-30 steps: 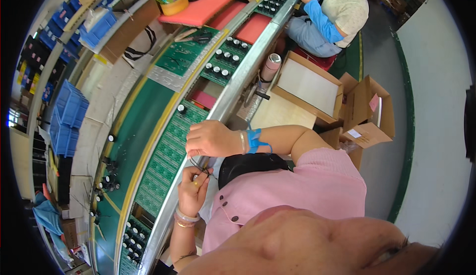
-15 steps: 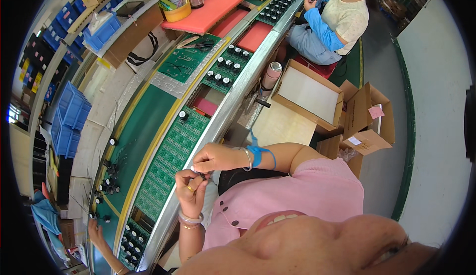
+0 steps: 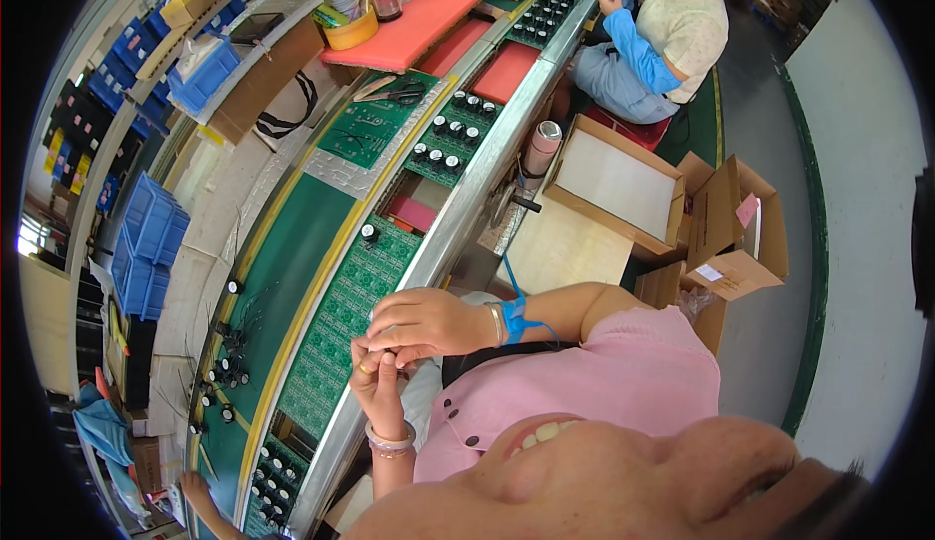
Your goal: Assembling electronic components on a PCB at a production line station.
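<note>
My right hand, with a blue strap at its wrist, reaches in over my left hand, which wears a ring and bangles. Both hands have their fingertips pinched together around a small dark thing, mostly hidden by the fingers. They are beside the metal rail. Just beyond lies a green circuit board panel, mostly bare, with one black, white-topped cylindrical component standing near its far end. Loose components of that kind, with wire leads, are scattered on the green belt.
Boards filled with components stand farther up the line; another is at the lower left. Another person's hand rests near the belt. A co-worker sits at upper right. Cardboard boxes, a pink bottle and blue bins stand around.
My right fingers have spread further over the left fingertips, covering more of the small dark thing. The whole view has shifted slightly. The other person's hand at lower left has moved down.
</note>
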`<state>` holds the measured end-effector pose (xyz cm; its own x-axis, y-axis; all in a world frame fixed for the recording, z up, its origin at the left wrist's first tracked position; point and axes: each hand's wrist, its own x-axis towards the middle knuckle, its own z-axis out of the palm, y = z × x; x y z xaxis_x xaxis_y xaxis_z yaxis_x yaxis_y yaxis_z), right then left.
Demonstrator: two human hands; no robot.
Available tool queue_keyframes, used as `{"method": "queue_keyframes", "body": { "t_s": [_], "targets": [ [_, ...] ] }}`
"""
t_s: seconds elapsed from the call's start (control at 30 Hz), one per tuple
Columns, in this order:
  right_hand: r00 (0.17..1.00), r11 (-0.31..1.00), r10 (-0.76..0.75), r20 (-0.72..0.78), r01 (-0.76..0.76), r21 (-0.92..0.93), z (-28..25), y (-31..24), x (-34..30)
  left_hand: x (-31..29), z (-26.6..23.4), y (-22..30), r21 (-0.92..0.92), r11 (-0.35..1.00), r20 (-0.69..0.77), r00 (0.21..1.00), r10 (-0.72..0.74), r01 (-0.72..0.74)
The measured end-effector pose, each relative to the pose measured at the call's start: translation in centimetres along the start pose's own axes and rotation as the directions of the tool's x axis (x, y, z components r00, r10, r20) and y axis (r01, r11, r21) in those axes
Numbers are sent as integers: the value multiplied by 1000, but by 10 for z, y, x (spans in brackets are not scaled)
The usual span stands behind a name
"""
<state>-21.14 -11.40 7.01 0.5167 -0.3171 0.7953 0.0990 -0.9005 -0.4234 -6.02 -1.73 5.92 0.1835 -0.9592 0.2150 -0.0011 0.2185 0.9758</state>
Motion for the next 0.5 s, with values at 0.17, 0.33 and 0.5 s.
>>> {"method": "queue_keyframes", "body": {
  "t_s": [0.17, 0.33, 0.5],
  "targets": [
    [967, 932, 153, 201, -209, 297, 1, 6, -9, 0, -17, -5, -125, 986, 152, 984, -95, 114],
    [976, 895, 92, 199, -169, 412, 0, 5, -13, -3, -12, 3, -287, 935, 233, 962, -143, 209],
    [992, 952, 67, 107, -95, 289, 4, -4, -16, -2, -16, 0, -94, 991, 233, 970, -69, 93]
  ]
}}
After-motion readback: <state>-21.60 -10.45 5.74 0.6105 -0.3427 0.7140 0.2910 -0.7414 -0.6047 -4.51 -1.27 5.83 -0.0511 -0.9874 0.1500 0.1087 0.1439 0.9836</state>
